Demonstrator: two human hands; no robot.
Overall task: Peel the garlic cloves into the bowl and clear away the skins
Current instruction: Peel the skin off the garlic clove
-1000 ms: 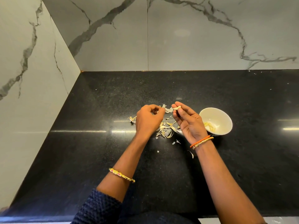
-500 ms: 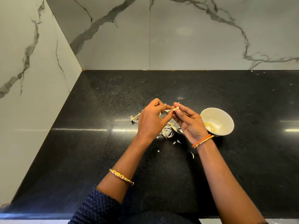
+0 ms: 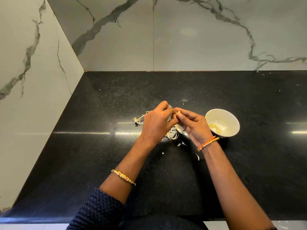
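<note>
head view shows us both hands meeting above the black counter (image 3: 93,146). our right hand (image 3: 193,126) pinches a garlic clove (image 3: 179,113) between thumb and curled fingers; only the clove's pale tip shows. our left hand (image 3: 157,124) has its fingers curled in, fingertips pressed at the same clove, though we cannot tell exactly which fingers touch it. below and between the hands, a pile of skins (image 3: 172,134) lies on the counter, with a stringy stem piece (image 3: 138,119) just left of the left hand and a few stray flakes (image 3: 196,156) nearer to us. just right of the right hand stands a white bowl (image 3: 230,119) with peeled cloves (image 3: 216,127) inside. a gold bangle (image 3: 123,176) sits on our left forearm, an orange band (image 3: 207,142) on our right wrist.
</note>
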